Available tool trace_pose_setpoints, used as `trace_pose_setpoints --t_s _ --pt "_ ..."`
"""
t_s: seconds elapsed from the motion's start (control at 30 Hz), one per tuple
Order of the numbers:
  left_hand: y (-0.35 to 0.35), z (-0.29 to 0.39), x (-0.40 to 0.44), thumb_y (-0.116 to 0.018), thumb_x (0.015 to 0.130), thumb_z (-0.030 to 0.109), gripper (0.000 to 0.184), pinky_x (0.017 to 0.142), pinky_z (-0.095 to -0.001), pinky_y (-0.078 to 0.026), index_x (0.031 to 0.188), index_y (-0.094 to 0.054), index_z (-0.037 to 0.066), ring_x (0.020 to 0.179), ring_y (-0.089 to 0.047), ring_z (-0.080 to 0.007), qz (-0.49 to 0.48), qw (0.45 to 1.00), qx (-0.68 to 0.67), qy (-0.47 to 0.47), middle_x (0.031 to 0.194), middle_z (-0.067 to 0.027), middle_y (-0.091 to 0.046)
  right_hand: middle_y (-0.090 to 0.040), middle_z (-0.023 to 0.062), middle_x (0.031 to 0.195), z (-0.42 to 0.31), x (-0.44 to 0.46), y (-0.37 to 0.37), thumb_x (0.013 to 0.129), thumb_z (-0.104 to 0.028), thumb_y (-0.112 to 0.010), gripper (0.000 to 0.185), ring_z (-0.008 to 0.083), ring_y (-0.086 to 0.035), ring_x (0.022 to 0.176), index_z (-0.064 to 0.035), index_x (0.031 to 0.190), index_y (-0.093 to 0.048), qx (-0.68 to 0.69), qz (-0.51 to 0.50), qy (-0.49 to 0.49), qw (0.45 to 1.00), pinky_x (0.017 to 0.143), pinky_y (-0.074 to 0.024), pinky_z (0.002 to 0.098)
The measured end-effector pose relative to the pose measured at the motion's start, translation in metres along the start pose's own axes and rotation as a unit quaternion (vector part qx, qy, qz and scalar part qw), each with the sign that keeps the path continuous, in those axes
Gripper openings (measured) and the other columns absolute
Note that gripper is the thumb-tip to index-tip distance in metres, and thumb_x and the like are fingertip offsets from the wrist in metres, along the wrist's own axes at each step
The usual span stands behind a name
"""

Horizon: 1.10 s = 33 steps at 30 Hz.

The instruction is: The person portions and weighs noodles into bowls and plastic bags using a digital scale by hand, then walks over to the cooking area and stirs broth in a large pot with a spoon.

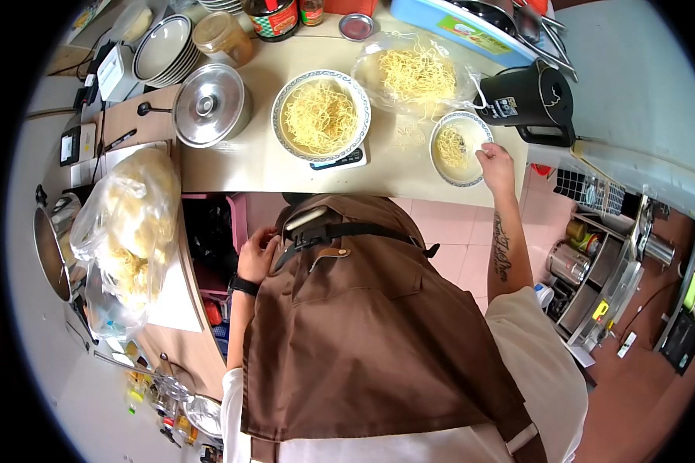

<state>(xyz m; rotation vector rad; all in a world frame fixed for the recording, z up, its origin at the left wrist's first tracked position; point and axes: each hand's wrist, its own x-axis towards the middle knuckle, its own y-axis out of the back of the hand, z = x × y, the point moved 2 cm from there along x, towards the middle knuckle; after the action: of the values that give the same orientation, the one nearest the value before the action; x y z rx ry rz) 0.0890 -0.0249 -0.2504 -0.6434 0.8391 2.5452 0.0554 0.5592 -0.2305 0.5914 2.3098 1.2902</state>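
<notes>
My right hand (497, 167) is closed at the right rim of a small bowl (462, 177), thumb and fingers pinching its edge. A small portion of yellow noodles (451, 147) lies inside this bowl. My left hand (258, 253) hangs below the table edge beside the brown apron (363, 332), its fingers loosely bent and apart by the black strap buckle. It holds nothing that I can see. A larger patterned bowl (277, 100) heaped with noodles (320, 117) rests on a digital kitchen scale (349, 160). Behind the small bowl lies an open plastic bag of noodles (417, 72).
A black kettle (529, 96) stands right of the small bowl. To the left are a lidded metal pot (208, 106), stacked plates (162, 48) and a jar (222, 38). A filled plastic bag (135, 224) sits on the left counter. Loose noodle strands (408, 137) lie on the table.
</notes>
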Motion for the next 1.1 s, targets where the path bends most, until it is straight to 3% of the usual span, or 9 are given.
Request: trace_pose_setpoints --t_s 0.07,0.17,0.3,0.47,0.57,0.7,0.8,0.9,1.1 --pt "-0.001 0.001 -0.003 -0.068 0.094 0.02 0.026 0.075 -0.0335 -0.056 0.112 -0.069 0.001 0.084 -0.072 -0.0246 0.001 1.0 0.011 0.0 0.09 -0.0166 -0.073 -0.071 0.0128 0.081 -0.012 -0.006 0.005 0.09 -0.015 -0.068 0.018 0.0243 -0.067 0.071 -0.0018 0.101 -0.071 -0.135 0.089 0.103 0.981 0.071 -0.0542 0.0344" --pt "-0.002 0.0 -0.003 -0.068 0.093 0.022 0.028 0.073 -0.0349 -0.055 0.111 -0.07 0.001 0.081 -0.072 -0.0262 0.017 1.0 0.014 -0.01 0.088 -0.0172 -0.072 -0.071 0.0169 0.085 -0.04 -0.005 -0.004 0.091 -0.014 -0.065 0.017 0.0318 -0.069 0.076 -0.0036 0.102 -0.072 0.061 0.01 0.099 0.993 0.073 -0.0544 0.0385" --pt "-0.006 -0.005 0.0 -0.068 0.093 0.024 0.028 0.072 -0.0369 -0.055 0.11 -0.07 0.002 0.08 -0.071 -0.0288 0.025 1.0 0.017 -0.002 0.086 -0.0182 -0.072 -0.07 0.0166 0.081 -0.098 -0.001 -0.014 0.094 -0.014 -0.062 0.018 0.0295 -0.07 0.074 -0.0078 0.107 -0.072 0.049 -0.055 0.188 0.979 0.072 -0.0544 0.0381" --pt "-0.011 -0.007 -0.009 -0.068 0.092 0.024 0.029 0.073 -0.0374 -0.056 0.111 -0.07 0.002 0.082 -0.072 -0.0302 0.053 0.998 0.014 0.008 0.087 -0.0183 -0.072 -0.072 0.0169 0.084 -0.21 0.033 0.018 0.095 -0.018 -0.059 0.02 0.0318 -0.07 0.075 -0.0078 0.107 -0.072 0.18 -0.1 0.145 0.968 0.069 -0.0527 0.0377" --pt "-0.018 -0.016 -0.013 -0.069 0.091 0.026 0.03 0.073 -0.0382 -0.056 0.111 -0.071 0.003 0.082 -0.072 -0.0303 0.068 0.997 0.015 0.018 0.087 -0.0187 -0.073 -0.072 0.0164 0.083 -0.261 0.072 0.03 0.094 -0.018 -0.06 0.023 0.0323 -0.07 0.076 -0.0059 0.11 -0.071 0.081 -0.1 0.278 0.952 0.071 -0.0526 0.0397" --pt "-0.036 -0.042 -0.024 -0.068 0.091 0.028 0.029 0.074 -0.04 -0.055 0.107 -0.071 0.004 0.082 -0.072 -0.0326 0.13 0.991 -0.01 0.008 0.085 -0.0177 -0.072 -0.071 0.0192 0.114 -0.272 0.114 -0.01 0.079 -0.04 -0.072 0.052 0.0347 -0.068 0.106 -0.0024 0.116 -0.069 -0.313 -0.252 0.172 0.899 0.09 -0.0541 0.0409" --pt "-0.044 -0.046 -0.038 -0.068 0.092 0.027 0.028 0.074 -0.038 -0.056 0.107 -0.071 0.004 0.084 -0.073 -0.0295 0.146 0.985 -0.062 0.064 0.087 -0.0179 -0.073 -0.061 0.0245 0.132 -0.235 0.119 -0.041 0.074 -0.05 -0.076 0.078 0.0351 -0.06 0.123 -0.0034 0.134 -0.058 -0.337 -0.282 0.083 0.894 0.101 -0.0494 0.042" --pt "-0.069 -0.084 -0.043 -0.068 0.093 0.025 0.027 0.074 -0.0348 -0.056 0.108 -0.071 0.002 0.084 -0.074 -0.0259 0.174 0.973 -0.12 0.093 0.088 -0.0182 -0.074 -0.047 0.0151 0.151 -0.2 0.115 -0.084 0.069 -0.055 -0.078 0.09 0.0339 -0.05 0.135 -0.0073 0.141 -0.052 -0.225 -0.199 0.059 0.952 0.108 -0.0439 0.0436" --pt "-0.053 -0.066 -0.035 -0.067 0.093 0.025 0.029 0.074 -0.0343 -0.056 0.108 -0.07 0.001 0.081 -0.073 -0.0247 0.148 0.979 -0.099 0.103 0.086 -0.0175 -0.073 -0.058 0.0192 0.133 -0.177 0.109 -0.079 0.079 -0.012 -0.07 0.056 0.0359 -0.059 0.118 -0.006 0.134 -0.058 -0.13 -0.117 0.215 0.961 0.1 -0.0472 0.0414"
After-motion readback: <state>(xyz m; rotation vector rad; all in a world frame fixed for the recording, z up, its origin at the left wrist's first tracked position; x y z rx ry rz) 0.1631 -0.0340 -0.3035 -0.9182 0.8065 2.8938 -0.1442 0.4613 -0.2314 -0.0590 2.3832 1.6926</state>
